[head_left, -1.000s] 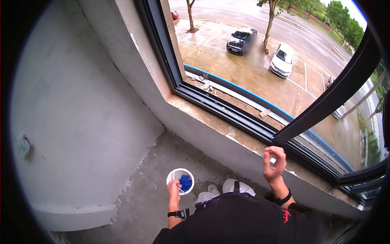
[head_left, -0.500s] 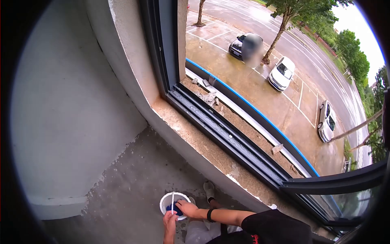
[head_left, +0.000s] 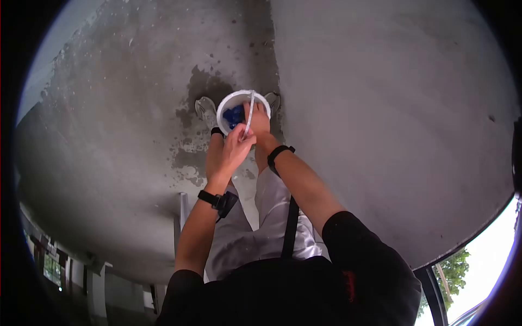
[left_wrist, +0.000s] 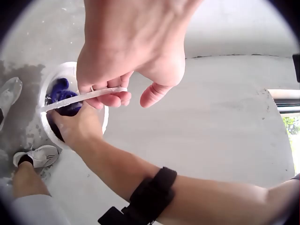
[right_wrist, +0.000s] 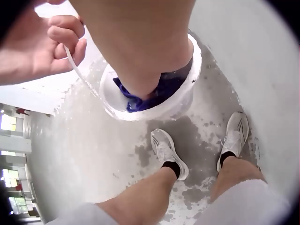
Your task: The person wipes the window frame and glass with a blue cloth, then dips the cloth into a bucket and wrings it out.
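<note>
A white bucket (head_left: 219,116) hangs by its thin white handle (head_left: 250,108) in front of the person's legs in the head view. The left hand (head_left: 235,149) holds that handle, its fingers curled round one end in the left wrist view. Inside the bucket lies a bunched, wet-looking blue cloth (right_wrist: 171,89). Reaching down past the rim, the right hand (head_left: 260,124) is at the cloth. Its fingertips are hidden in the folds and the bucket, so I cannot tell whether they grip it.
Below is a grey concrete floor (head_left: 136,108) with dark wet patches (head_left: 204,84). Two white shoes (right_wrist: 164,147) stand under and beside the bucket. A plain grey wall (head_left: 380,81) rises close on the right, and a window edge (head_left: 435,288) shows at the lower right.
The right hand has come down from near the windowsill into the bucket. The person has turned away from the window, and the bucket is now over the feet, still held by the left hand.
</note>
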Motion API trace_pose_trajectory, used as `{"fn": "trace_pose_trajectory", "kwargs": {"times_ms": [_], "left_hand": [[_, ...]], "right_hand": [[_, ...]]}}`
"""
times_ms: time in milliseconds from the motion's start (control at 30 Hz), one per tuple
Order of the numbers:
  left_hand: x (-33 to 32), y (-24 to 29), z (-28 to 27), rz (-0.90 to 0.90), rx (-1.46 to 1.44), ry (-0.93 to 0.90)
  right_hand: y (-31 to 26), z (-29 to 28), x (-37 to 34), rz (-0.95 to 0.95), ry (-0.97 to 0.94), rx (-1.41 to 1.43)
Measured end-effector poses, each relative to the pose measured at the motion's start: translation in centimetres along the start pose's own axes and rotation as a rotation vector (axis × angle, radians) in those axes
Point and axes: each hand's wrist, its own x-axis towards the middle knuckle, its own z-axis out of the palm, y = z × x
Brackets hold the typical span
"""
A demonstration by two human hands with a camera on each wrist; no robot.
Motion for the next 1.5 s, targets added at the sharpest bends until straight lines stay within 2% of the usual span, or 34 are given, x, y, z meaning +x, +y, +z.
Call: {"fn": "trace_pose_trajectory", "kwargs": {"times_ms": [33, 67, 100, 167, 233, 300, 367, 433, 500, 567, 667, 733, 800, 833, 900, 933, 1000, 1067, 1100, 1167, 1200, 1233, 1300, 1333, 1400, 1433, 1467, 1500], "left_hand": [[1.6, -0.8, -0.3, 0.065, 0.103, -0.007], [3.7, -3.7, 0.2, 0.036, 0.022, 0.007], [6.2, -6.5, 0.7, 0.005, -0.058, 0.02], [10.7, -10.2, 0.7, -0.017, -0.059, 0.005], [14.4, -14.2, 1.6, -0.035, -0.045, 0.001], [17.4, -17.4, 2.3, 0.01, -0.067, 0.025], [19.8, -19.3, 2.7, -0.066, -0.095, -0.005], [21.1, -20.9, 3.0, 0.022, -0.093, 0.041], [22.5, -21.8, 2.6, -0.024, -0.052, 0.024], [23.8, -22.8, 2.5, -0.086, -0.225, -0.007], [23.3, -23.4, 2.6, -0.102, -0.27, -0.051], [22.8, -23.7, 1.7, -0.095, -0.254, -0.051], [22.8, -25.4, -0.1, -0.041, -0.191, 0.077], [22.7, -26.4, -1.2, -0.046, -0.177, 0.073], [22.7, -28.0, -2.9, 0.032, 0.506, 0.668], [22.3, -27.6, -3.1, 0.033, 0.516, 0.657], [21.6, -26.7, -3.0, -0.225, 0.406, 0.73], [22.2, -26.3, -0.8, -0.091, 0.113, 0.571], [23.2, -26.4, 1.3, -0.044, -0.151, 0.388], [23.7, -25.5, 3.2, -0.135, -0.21, 0.393], [23.5, -23.4, 3.1, -0.318, -0.311, 0.308], [23.8, -23.5, 2.9, -0.32, -0.31, 0.308], [24.7, -24.1, 2.9, -0.465, -0.386, 0.252], [24.9, -24.1, 2.6, -0.509, -0.438, 0.197], [24.6, -23.2, 2.3, -0.515, -0.523, 0.157], [24.2, -22.5, 2.2, -0.523, -0.6, 0.121], [23.8, -21.2, 1.9, -0.527, -0.688, 0.035], [24.0, -21.7, 1.7, -0.527, -0.694, 0.029]], "right_hand": [[1.0, 2.8, 2.0, 0.011, 0.061, 0.061], [2.4, 5.4, 3.4, 0.026, 0.053, 0.074], [3.5, 6.0, 5.5, 0.072, -0.083, 0.07], [6.2, 9.1, 8.7, 0.133, -0.128, 0.299], [9.2, 13.0, 10.8, 0.042, 0.002, 0.383], [9.5, 13.6, 12.2, 0.101, -0.023, 0.346], [10.3, 14.1, 12.8, 0.085, 0.059, 0.401], [10.7, 14.6, 12.4, 0.135, 0.059, 0.439], [11.1, 14.8, 12.9, 0.145, 0.102, 0.578], [11.6, 15.1, 12.5, 0.213, 0.092, 0.64], [11.8, 15.3, 11.8, 0.272, 0.08, 0.822], [11.4, 14.8, 11.1, 0.32, 0.067, 0.842], [11.5, 14.4, 10.4, 0.37, 0.049, 0.865], [11.6, 14.2, 10.1, 0.356, 0.032, 0.868], [12.1, 14.0, 9.5, 0.351, 0.027, 0.882], [12.0, 13.7, 9.2, 0.346, -0.003, 0.901], [11.8, 13.2, 8.9, 0.33, -0.037, 0.925], [11.1, 12.0, 8.2, 0.392, -0.079, 0.995], [10.3, 11.8, 8.2, 0.391, -0.06, 1.041], [11.0, 10.6, 7.3, 0.241, -0.105, 1.008], [10.4, 9.9, 7.1, 0.238, -0.103, 1.016], [10.1, 8.8, 6.8, 0.241, -0.121, 1.024], [9.8, 6.9, 5.8, 0.246, -0.143, 1.02], [9.4, 6.2, 5.4, 0.271, -0.175, 1.106], [8.7, 4.6, 4.9, 0.301, -0.228, 1.24], [8.7, 4.1, 4.8, 0.304, -0.227, 1.232], [8.8, 3.7, 4.8, 0.302, -0.217, 1.318], [8.8, 3.5, 4.8, 0.299, -0.205, 1.404]]}}
